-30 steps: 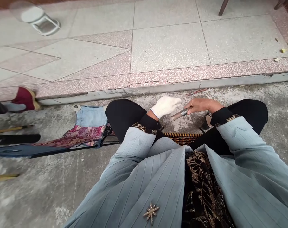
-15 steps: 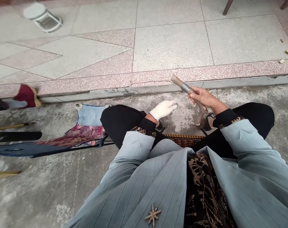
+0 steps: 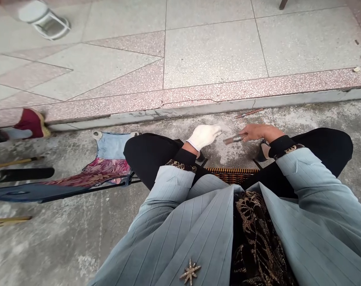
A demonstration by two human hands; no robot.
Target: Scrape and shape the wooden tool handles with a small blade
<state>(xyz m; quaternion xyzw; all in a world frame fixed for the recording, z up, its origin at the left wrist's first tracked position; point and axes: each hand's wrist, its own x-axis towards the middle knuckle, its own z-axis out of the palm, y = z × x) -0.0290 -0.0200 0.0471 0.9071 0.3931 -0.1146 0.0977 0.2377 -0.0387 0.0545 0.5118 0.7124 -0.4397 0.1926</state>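
Note:
My left hand (image 3: 204,136), in a white knit glove, is over the concrete between my knees. Its fingers are pressed together, and anything in them is too small or hidden to make out. Bare, my right hand (image 3: 257,132) is closed round a wooden stick (image 3: 231,140) with metal wire wound about it. The stick's blunt end points left, slightly blurred, close to the gloved fingertips but apart from them. The rest of the stick is hidden by the hand.
A thin reddish-brown stick (image 3: 249,113) lies by the kerb (image 3: 192,109). Beneath me is a woven seat (image 3: 230,174). To the left are a folding fabric chair (image 3: 109,165) and another person's red shoe (image 3: 31,124). A white stool (image 3: 49,20) stands on the tiles.
My right hand has tipped the stick, so its wire-wound end has come down and towards the gloved hand. My left hand has barely moved. The reddish-brown stick by the kerb now shows.

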